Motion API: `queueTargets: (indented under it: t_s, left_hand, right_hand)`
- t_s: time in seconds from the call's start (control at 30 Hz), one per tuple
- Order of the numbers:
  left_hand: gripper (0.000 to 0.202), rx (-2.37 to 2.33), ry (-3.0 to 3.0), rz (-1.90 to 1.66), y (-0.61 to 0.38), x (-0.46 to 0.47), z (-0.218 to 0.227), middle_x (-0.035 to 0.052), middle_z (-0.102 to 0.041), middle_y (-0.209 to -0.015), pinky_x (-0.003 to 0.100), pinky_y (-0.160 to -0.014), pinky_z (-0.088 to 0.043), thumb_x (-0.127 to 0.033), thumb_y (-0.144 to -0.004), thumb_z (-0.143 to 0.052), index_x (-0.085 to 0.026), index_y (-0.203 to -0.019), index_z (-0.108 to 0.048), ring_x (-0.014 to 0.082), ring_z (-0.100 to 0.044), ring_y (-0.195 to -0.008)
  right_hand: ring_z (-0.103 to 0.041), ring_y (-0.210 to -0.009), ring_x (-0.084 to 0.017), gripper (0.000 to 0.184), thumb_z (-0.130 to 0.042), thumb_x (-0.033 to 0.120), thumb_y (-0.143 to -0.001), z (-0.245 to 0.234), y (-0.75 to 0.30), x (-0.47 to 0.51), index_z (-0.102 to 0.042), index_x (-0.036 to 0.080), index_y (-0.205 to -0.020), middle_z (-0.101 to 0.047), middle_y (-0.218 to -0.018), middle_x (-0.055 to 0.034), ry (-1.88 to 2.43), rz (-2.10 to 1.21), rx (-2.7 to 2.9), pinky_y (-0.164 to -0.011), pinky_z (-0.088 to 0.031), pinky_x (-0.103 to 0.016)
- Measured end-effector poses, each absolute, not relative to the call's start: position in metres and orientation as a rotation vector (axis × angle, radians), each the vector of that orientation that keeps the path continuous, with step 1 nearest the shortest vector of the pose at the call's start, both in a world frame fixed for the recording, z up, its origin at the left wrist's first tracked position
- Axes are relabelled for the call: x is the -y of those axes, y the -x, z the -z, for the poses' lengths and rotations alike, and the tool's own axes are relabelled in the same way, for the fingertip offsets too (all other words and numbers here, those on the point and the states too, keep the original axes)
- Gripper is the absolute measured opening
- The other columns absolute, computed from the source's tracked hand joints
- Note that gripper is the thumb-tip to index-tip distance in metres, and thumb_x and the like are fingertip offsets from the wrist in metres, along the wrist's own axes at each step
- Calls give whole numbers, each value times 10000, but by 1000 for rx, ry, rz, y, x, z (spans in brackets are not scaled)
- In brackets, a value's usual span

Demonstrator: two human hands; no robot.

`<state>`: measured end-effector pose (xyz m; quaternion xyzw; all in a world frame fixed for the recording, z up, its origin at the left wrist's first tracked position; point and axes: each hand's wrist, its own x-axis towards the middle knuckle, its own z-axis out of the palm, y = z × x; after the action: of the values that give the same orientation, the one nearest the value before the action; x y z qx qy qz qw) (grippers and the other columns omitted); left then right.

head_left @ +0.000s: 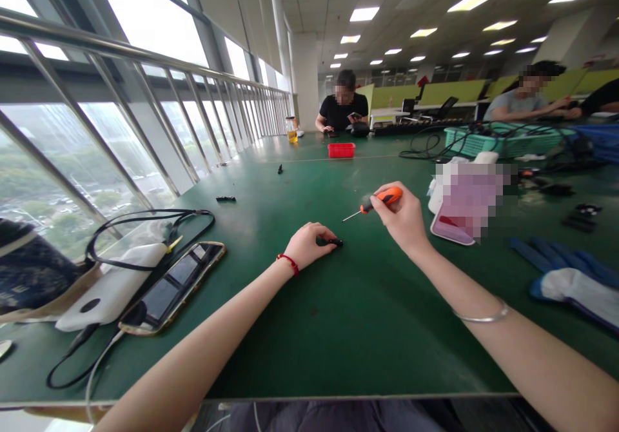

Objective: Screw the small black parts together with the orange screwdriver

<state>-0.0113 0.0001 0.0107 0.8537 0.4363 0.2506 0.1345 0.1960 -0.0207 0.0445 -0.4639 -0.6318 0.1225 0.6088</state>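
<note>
My left hand rests on the green table, fingers curled and pinched on a small black part that lies on the surface. A red cord circles that wrist. My right hand is raised just above the table, closed around an orange-and-black screwdriver. Its thin metal tip points left and down, a short way above and to the right of the black part. A silver bangle sits on my right forearm.
A phone, a white power bank and black cables lie at the left. Blue-white gloves lie at the right. Small black parts and a red bin sit farther back. Two people sit at the far end.
</note>
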Motion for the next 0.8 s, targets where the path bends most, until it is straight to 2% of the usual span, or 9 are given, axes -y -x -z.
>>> queueTargets:
  t_s: [0.13, 0.33, 0.8]
  left_hand:
    - [177, -1255, -2411, -761, 13, -2, -7, 28, -693, -843, 264, -739, -476, -301, -750, -648, -176, -852, -718, 164, -605, -800]
    - [125, -1227, -2365, -814, 12, -3, -3, 20, -696, -826, 258, -761, -472, -245, -766, -624, -191, -799, -732, 153, -606, -782]
    - [126, -1172, -2325, -828, 13, -5, -2, 21, -695, -813, 249, -753, -477, -252, -752, -635, -180, -794, -730, 145, -612, -771]
  right_hand:
    - [-482, -553, -116, 200, -595, 362, -776, -49, -191, 28, -475, 213, -716, -473, -633, 29, 966, -289, 1419, -548, -423, -250]
    - [-459, -576, -113, 217, -618, 346, -772, -49, -186, 32, -472, 208, -688, -491, -664, 19, 970, -312, 1493, -540, -394, -247]
    - [-447, -557, -107, 206, -611, 345, -770, -50, -186, 33, -482, 204, -693, -487, -646, 26, 1006, -297, 1516, -533, -379, -240]
